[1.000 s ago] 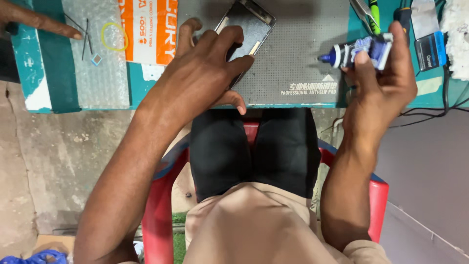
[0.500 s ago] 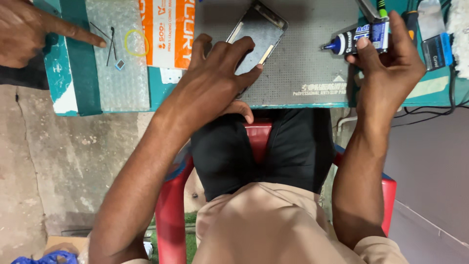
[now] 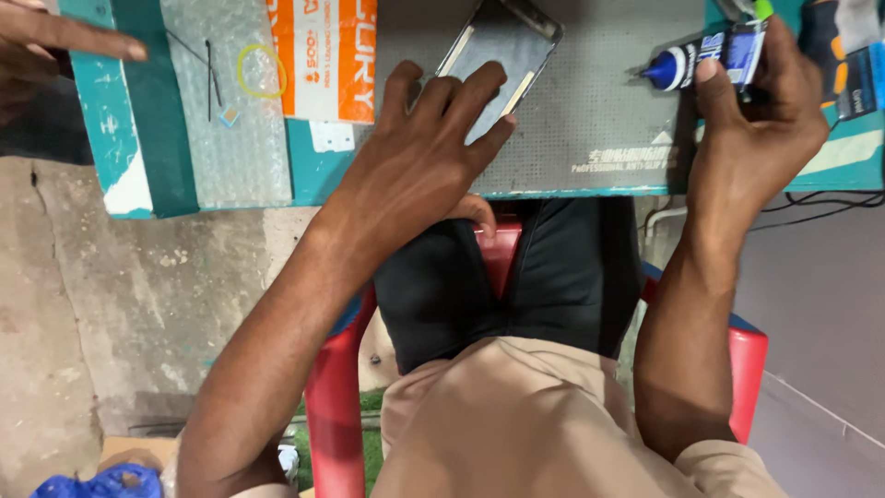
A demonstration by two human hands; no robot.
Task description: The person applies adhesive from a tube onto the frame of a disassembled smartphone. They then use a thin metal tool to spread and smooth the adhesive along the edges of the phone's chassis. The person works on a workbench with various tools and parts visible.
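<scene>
I see my left hand (image 3: 419, 157) spread flat, fingers splayed on the grey mat (image 3: 590, 101), its fingertips resting on the near end of the phone frame (image 3: 502, 51) that lies tilted on the mat's far part. To the right of the mat's far corner my right hand (image 3: 751, 138) is closed around a small glue tube (image 3: 705, 63), its blue nozzle pointing left over the mat. Well left of the mat, on the teal worktop (image 3: 138, 129), lie bubble wrap (image 3: 217, 138), a yellow band (image 3: 261, 71) and an orange card (image 3: 327, 55), and another person's hand (image 3: 46, 51) points a finger there.
</scene>
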